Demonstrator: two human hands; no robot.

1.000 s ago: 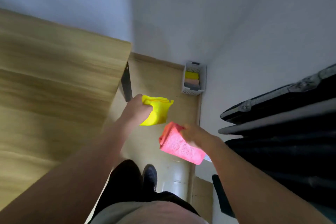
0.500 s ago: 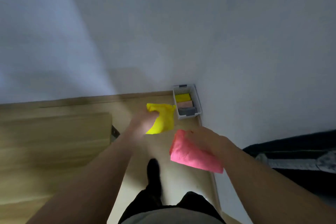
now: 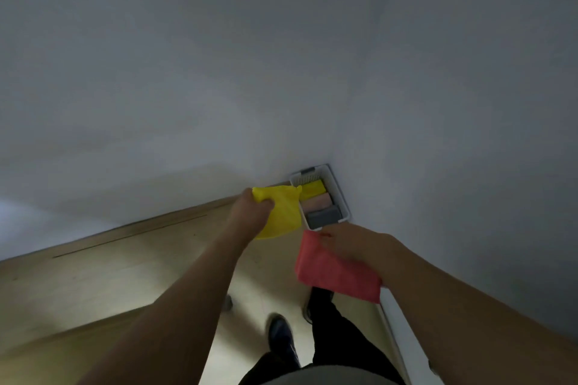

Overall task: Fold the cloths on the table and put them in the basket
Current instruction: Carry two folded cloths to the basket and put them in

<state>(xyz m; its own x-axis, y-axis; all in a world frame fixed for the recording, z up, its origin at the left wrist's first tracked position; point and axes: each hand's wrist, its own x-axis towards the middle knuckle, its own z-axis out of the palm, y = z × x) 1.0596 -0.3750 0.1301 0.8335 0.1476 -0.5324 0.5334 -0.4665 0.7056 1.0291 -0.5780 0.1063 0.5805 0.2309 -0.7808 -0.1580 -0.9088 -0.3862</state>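
Note:
A white basket (image 3: 341, 197) stands on the floor in the corner where two walls meet. Inside it lie a folded yellow cloth (image 3: 312, 188), a pink one (image 3: 316, 202) and a grey one (image 3: 323, 216). My left hand (image 3: 251, 212) grips a folded yellow cloth (image 3: 281, 214) in the air, just left of the basket. My right hand (image 3: 350, 244) holds a folded pink-red cloth (image 3: 336, 269) below and in front of the basket.
Grey walls (image 3: 281, 72) fill most of the view and meet behind the basket. The light wooden floor (image 3: 109, 275) runs left. My legs and dark shoes (image 3: 281, 337) are below, with a white edge (image 3: 403, 337) at the right.
The view has swung and closed in on the corner; the table and the black case have left the frame. Both hands carried their cloths nearer the basket.

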